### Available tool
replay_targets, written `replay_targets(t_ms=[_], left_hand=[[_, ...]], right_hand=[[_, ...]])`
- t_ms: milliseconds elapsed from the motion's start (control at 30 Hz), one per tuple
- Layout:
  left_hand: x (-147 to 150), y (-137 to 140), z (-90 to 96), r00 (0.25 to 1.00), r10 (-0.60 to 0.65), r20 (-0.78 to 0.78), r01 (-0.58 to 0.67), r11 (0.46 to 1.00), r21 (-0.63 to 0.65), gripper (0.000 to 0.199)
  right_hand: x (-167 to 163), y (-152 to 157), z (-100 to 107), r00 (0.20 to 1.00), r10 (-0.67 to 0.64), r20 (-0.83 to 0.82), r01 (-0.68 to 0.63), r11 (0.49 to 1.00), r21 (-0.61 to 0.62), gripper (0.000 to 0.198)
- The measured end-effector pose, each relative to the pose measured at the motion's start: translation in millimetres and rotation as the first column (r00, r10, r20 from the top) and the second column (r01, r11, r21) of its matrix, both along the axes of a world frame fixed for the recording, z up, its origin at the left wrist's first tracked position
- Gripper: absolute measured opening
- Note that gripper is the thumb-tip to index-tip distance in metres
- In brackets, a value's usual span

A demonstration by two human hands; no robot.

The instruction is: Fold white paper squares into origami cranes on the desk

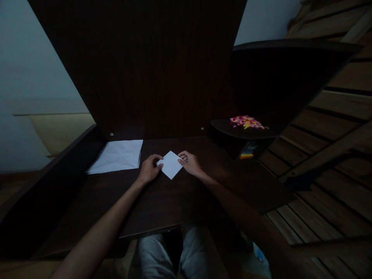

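Observation:
A small white square of folded paper [171,166] is held at the middle of the dark desk, turned so that one corner points toward me. My left hand [150,167] pinches its left corner between thumb and fingers. At the opposite corner, my right hand [189,162] grips the paper the same way, its fingers curled behind. Whether the paper rests on the desk or is slightly raised, I cannot tell. To the left of my left hand lies a stack of larger white paper sheets [117,155], a little creased.
The dark wooden desk [174,205] has a raised side panel [52,170] on the left and a tall back panel [151,69]. A corner shelf [221,127] at right bears a heap of small pink, red and yellow pieces [247,122]. Wooden slats [343,116] stand further right.

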State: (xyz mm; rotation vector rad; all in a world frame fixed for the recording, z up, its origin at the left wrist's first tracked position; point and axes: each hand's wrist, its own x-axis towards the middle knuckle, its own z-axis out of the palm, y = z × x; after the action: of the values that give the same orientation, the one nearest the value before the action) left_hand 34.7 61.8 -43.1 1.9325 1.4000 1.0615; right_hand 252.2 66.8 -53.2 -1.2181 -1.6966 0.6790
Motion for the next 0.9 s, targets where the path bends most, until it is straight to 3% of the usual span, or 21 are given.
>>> replay_targets(t_ms=[133, 300, 400, 533, 700, 900], left_hand=[[-1.7, -1.7, 2.7, 0.960, -0.075, -0.271, 0.117, 0.983, 0.143, 0.015], [-6.5, 0.2, 4.8, 0.882, -0.213, -0.420, 0.312, 0.933, 0.181, 0.020], [-12.5, 2.3, 5.5, 0.851, -0.290, -0.437, 0.385, 0.911, 0.146, 0.033], [-17.8, 3.6, 6.4, 0.854, -0.307, -0.420, 0.395, 0.908, 0.137, 0.046], [-18.1, 2.3, 9.8, 0.867, -0.306, -0.393, 0.387, 0.911, 0.144, 0.047], [-17.5, 0.8, 14.4, 0.867, -0.308, -0.392, 0.378, 0.919, 0.114, 0.044]], right_hand=[[2.3, -3.6, 2.0, 0.926, 0.000, 0.378, -0.057, 0.989, 0.140, 0.011], [8.7, -4.6, 7.7, 0.840, 0.052, 0.540, -0.140, 0.983, 0.122, 0.020], [15.7, -4.7, 12.0, 0.793, 0.113, 0.598, -0.200, 0.977, 0.080, 0.026], [23.7, -4.6, 15.9, 0.747, 0.228, 0.625, -0.281, 0.960, -0.015, 0.045], [26.4, -4.4, 17.9, 0.726, 0.285, 0.626, -0.311, 0.948, -0.071, 0.066], [27.4, -3.8, 16.3, 0.736, 0.294, 0.610, -0.323, 0.944, -0.067, 0.068]])
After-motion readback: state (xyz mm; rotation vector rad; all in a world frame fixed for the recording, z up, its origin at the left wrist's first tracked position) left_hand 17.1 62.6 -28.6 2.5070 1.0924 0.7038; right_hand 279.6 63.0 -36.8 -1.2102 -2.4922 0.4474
